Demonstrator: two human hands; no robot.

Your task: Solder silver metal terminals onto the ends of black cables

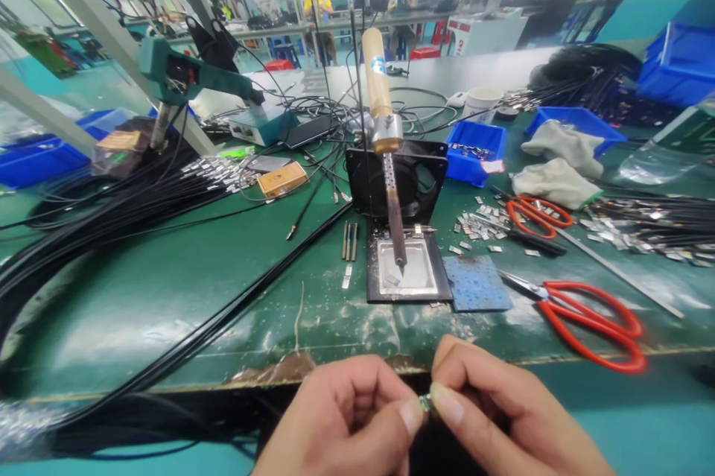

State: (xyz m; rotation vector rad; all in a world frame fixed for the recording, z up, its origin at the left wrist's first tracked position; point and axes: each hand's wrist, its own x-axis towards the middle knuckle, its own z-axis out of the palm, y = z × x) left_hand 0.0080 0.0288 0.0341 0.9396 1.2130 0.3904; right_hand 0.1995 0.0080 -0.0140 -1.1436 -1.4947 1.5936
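My left hand and my right hand meet at the bench's front edge. Between their thumbs and fingertips they pinch a tiny green part, which looks like a small circuit board; the fingers hide most of it. Beyond them, a wooden-handled soldering iron is held tip-down over a shallow metal tray. A blue sponge lies beside the tray. To the right rest scissors with red handles.
A black fan stands behind the iron. Thick bundles of black cables cover the left side. Small metal connector pieces, a blue bin, gloves and orange-handled scissors lie right. People work in the background.
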